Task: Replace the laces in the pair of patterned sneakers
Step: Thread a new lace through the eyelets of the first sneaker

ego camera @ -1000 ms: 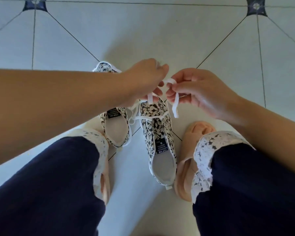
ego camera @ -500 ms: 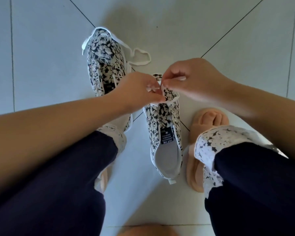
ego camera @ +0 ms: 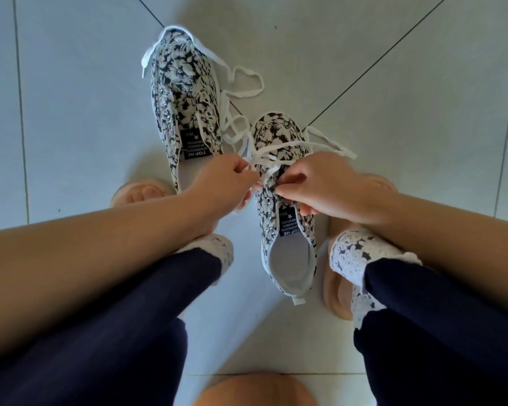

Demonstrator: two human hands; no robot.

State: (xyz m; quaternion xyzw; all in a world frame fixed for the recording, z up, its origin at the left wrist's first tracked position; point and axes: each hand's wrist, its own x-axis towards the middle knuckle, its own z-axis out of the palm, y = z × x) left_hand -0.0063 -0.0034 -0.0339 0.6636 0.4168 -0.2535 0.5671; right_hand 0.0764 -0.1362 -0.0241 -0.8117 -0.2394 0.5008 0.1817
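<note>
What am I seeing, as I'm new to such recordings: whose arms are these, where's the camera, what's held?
No machine here: a person wears a camera on the head, looking down at their own arms and knees. On the tiled floor stand two patterned sneakers. The left hand and right hand each pinch the white lace of the nearer sneaker. The farther sneaker has a loose lace trailing beside it. The feet wear peach slippers.

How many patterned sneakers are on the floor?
2. The far sneaker lies on the left; the near sneaker sits to its right, its lace pinched by the left hand and right hand. None hidden.
</note>
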